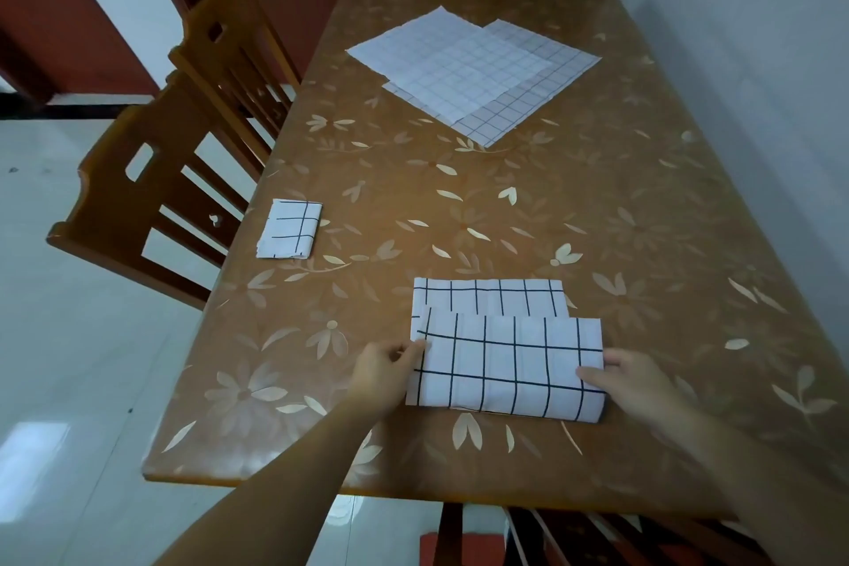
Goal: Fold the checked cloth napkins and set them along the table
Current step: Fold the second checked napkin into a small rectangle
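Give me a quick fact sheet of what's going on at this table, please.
activity: folding a checked napkin
left hand: pinches the napkin's left edge
right hand: holds its right edge
finished: one small folded napkin near the table's left edge
waiting: flat unfolded napkins, overlapping, at the far end
surface: floral table

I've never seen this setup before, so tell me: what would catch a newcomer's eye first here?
First, the half-folded checked napkin at the near edge of the floral-patterned table, with the left hand pinching its left end and the right hand at its right end. Then the small folded napkin by the left edge, and two flat napkins overlapping at the far end.
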